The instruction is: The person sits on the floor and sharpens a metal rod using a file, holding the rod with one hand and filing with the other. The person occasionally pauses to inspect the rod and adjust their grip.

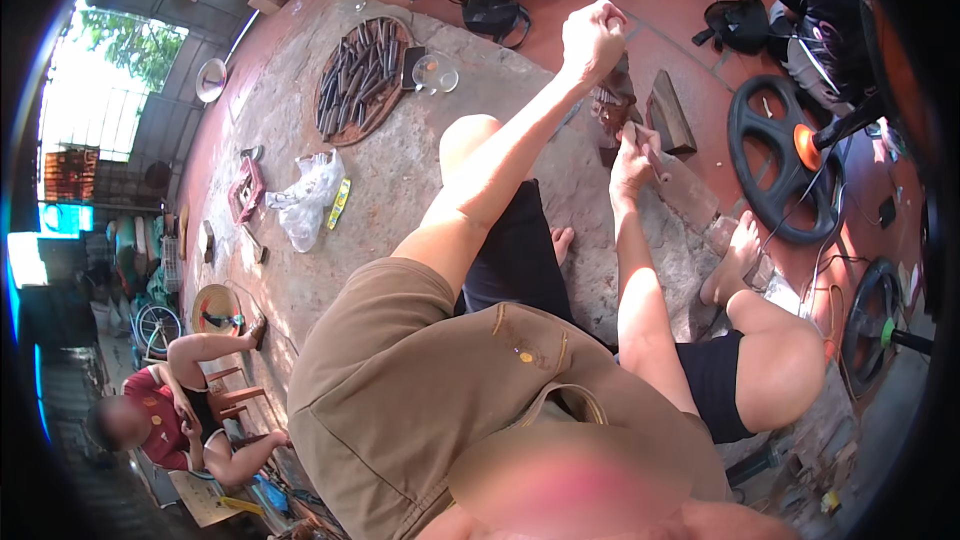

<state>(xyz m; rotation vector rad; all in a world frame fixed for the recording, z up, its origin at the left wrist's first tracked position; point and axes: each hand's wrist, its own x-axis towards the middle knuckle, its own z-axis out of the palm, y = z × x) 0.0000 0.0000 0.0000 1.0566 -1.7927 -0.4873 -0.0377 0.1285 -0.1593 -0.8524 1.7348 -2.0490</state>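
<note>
My left hand is closed in a fist above a reddish-brown piece of carved wood; whatever it grips is mostly hidden. Nearer to me, my right hand has its fingers pinched at the near end of that wood, on something too small to make out. A dark wooden block stands tilted just right of the carved piece. Below it, a pale, worn plank runs from beside my right hand toward my bare foot.
On the stone slab sit a round tray of dark rod-like tools, a clear dish and a plastic bag. Two fan bases with cords stand right. People sit at the left, far side and right.
</note>
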